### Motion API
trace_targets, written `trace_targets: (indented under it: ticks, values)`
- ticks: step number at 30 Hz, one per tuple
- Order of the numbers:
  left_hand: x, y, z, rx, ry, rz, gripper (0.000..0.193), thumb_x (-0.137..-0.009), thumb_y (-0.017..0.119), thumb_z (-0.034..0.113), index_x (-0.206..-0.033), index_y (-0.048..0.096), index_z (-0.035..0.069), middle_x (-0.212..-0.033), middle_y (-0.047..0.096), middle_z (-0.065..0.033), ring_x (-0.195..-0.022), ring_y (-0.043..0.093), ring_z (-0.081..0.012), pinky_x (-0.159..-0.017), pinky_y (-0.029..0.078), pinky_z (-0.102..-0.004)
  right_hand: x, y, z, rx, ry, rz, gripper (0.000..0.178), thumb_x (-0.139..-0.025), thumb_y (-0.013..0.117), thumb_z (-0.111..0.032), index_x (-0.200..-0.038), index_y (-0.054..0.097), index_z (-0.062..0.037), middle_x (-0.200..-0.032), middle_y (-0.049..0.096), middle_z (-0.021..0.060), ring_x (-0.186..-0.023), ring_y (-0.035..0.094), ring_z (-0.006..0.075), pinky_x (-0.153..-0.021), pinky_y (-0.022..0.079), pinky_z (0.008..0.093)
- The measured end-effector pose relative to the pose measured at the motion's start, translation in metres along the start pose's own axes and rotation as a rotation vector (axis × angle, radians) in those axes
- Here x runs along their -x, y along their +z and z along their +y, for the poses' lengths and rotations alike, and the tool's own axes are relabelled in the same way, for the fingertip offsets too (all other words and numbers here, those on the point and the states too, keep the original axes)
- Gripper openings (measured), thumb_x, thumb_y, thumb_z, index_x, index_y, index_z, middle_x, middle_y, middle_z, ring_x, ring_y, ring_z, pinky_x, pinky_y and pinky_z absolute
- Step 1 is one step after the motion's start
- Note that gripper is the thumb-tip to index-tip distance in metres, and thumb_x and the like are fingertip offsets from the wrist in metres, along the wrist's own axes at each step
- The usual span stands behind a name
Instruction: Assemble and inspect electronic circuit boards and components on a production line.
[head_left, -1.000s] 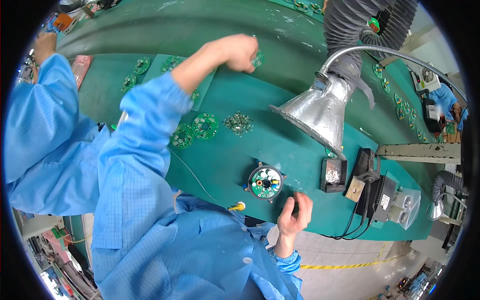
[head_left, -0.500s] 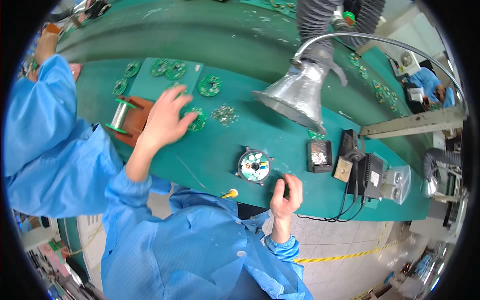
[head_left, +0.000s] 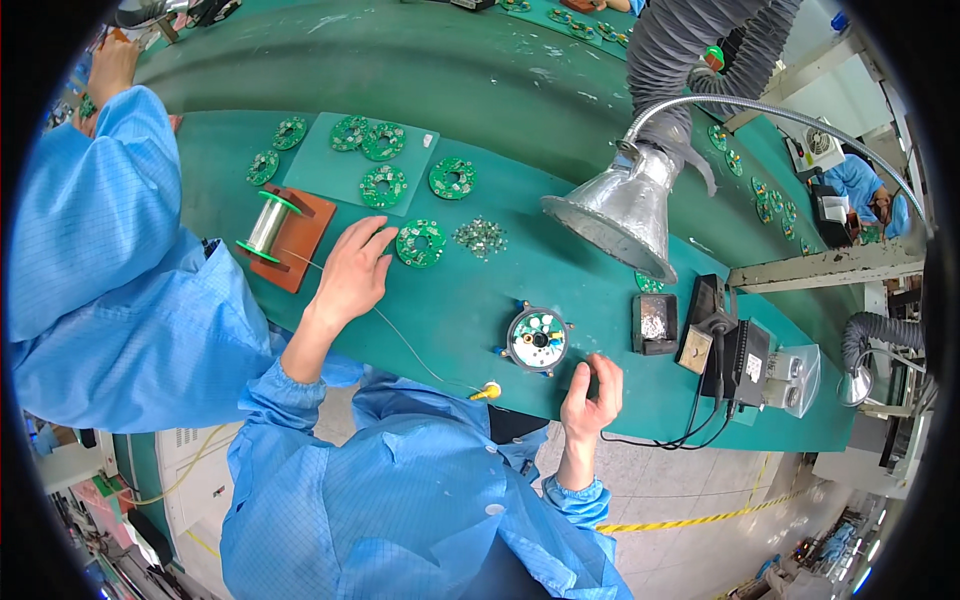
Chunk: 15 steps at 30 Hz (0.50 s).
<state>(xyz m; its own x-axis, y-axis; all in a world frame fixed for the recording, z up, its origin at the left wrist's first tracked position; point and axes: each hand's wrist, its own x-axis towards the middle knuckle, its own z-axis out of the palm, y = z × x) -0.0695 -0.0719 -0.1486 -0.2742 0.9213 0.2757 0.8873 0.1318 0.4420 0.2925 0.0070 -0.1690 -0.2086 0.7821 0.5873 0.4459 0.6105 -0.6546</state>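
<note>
My left hand hovers over the mat between a solder wire spool and a ring-shaped green circuit board. Its fingers are stretched out and hold nothing. A thin wire trails from the spool side toward the bench's near edge. My right hand rests at that edge, fingers loosely bent and thumb apart, with nothing visible in it. Just left of it sits a round dark housing with a white-and-green board and small coloured parts inside. A pile of tiny components lies beyond the housing.
More ring boards lie on and around a pale green mat. A metal fume hood hangs over the bench. At right are a black tray, a soldering station and cables. A co-worker's blue sleeve is at left.
My left hand has drawn back toward me from above the boards, uncovering one on the pale mat. My right hand stays beside the housing. The whole view has shifted slightly.
</note>
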Motion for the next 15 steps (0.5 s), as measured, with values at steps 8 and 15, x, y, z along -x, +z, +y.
trace_targets:
  ticks: [8, 15]
  values:
    - [-0.001, -0.009, 0.013, 0.041, 0.061, 0.168, 0.039, -0.075, 0.065, -0.001, -0.114, 0.060, -0.001, -0.133, 0.051, -0.0195, -0.124, 0.047, -0.0402, -0.105, 0.039, -0.0459, -0.006, -0.002, -0.008, 0.037, 0.042, -0.004, 0.021, -0.077, 0.067, 0.006, -0.097, 0.065, 0.0044, -0.092, 0.065, 0.0198, -0.081, 0.065, 0.0327, -0.071, 0.053, 0.0364]
    - [-0.006, -0.006, 0.034, 0.109, 0.065, 0.195, 0.040, -0.073, 0.070, 0.003, -0.111, 0.060, 0.000, -0.130, 0.051, -0.0206, -0.122, 0.048, -0.0403, -0.102, 0.041, -0.0463, -0.005, -0.002, -0.007, 0.020, 0.044, 0.026, 0.019, -0.078, 0.066, 0.005, -0.097, 0.065, 0.0040, -0.091, 0.064, 0.0164, -0.072, 0.062, 0.0233, -0.066, 0.051, 0.0313]
